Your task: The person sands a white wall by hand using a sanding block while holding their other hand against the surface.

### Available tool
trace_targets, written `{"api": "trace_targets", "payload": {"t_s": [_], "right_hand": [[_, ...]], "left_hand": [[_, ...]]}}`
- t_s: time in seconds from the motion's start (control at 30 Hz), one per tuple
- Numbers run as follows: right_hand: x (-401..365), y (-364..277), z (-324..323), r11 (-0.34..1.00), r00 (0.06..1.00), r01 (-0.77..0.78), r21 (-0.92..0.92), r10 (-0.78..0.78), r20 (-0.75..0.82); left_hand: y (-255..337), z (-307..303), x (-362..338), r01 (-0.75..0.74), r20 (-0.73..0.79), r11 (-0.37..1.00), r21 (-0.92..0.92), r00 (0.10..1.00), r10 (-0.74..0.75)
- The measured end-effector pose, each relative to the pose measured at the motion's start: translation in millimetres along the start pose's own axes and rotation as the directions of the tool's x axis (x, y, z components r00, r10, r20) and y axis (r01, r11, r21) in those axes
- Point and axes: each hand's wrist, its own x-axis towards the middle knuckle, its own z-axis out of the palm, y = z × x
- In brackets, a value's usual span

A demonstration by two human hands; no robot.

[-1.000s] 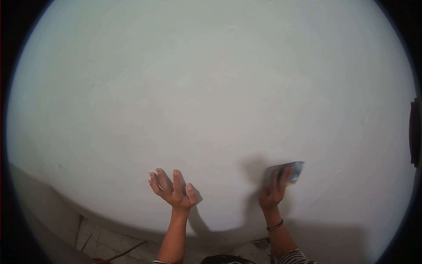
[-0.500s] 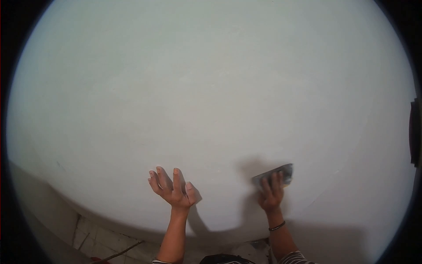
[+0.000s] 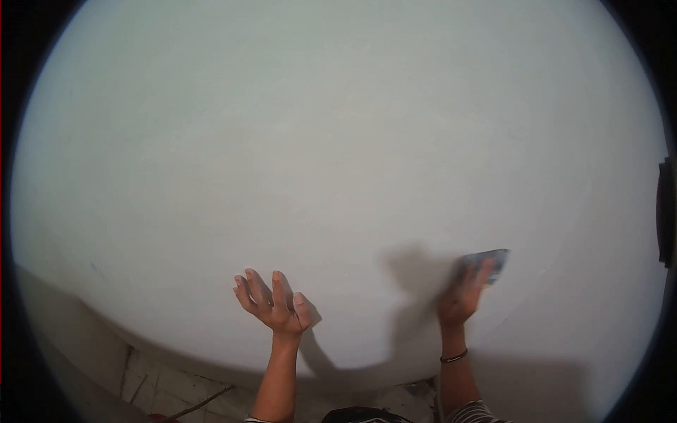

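My right hand (image 3: 460, 302) holds a flat dark grey pad (image 3: 499, 261) with a yellowish bit at its lower edge. The fingers lie over the pad, pressing it at the pale wall (image 3: 338, 162), and both are smeared by motion. A dark band circles that wrist. To the left, my left hand (image 3: 281, 310) is raised at the wall with fingers spread and nothing in them. Its shadow falls just to its right.
The tiled floor (image 3: 180, 384) shows at the lower left, with a thin stick (image 3: 201, 402) over it and a bit of a red thing (image 3: 161, 418) at the bottom edge. A dark object (image 3: 665, 211) stands out at the far right.
My right hand has moved up and to the right across the wall with the grey pad. My left hand has barely shifted.
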Motion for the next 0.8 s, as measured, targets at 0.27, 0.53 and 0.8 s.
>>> {"api": "trace_targets", "payload": {"t_s": [0.27,0.53,0.8], "right_hand": [[-26,-22,2,0.975,0.976,0.155,0.16,-0.176,0.127],[-18,-26,30,0.968,0.949,-0.246,0.055,0.252,-0.19],[-35,-26,18,0.982,0.99,0.082,0.169,-0.099,0.095]], "left_hand": [[10,-1,6,-0.013,0.001,1.0,0.011,1.0,0.013],[-17,11,-21,-0.032,0.015,0.999,0.003,0.999,0.032],[-17,9,-22,-0.026,0.019,1.0,0.007,0.999,0.026]]}}
